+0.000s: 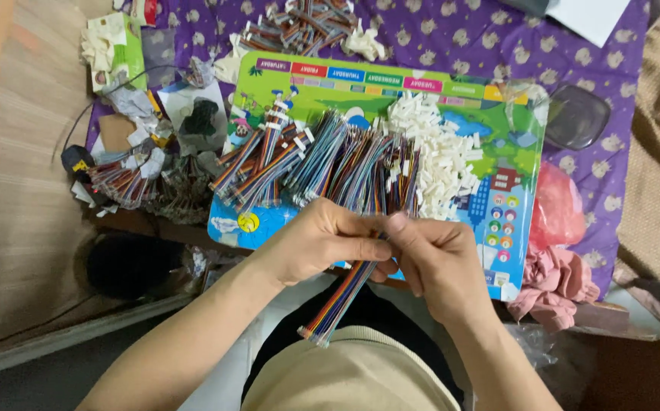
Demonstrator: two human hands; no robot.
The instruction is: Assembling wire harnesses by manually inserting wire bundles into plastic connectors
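Observation:
My left hand (322, 240) and my right hand (436, 262) meet over the near edge of a colourful picture board (524, 164). Both pinch one flat rainbow ribbon cable (337, 304), whose lower end hangs toward my lap. Its upper end is hidden between my fingers. On the board lie bundles of the same multicoloured cables (322, 160) and a heap of small white plastic connectors (436, 148).
A purple patterned cloth (459, 38) covers the surface under the board. More cable bundles (299, 27) lie at the far edge, scraps and a small box (117, 46) at left, a red plastic bag (554, 205) and pink cloth (554, 278) at right.

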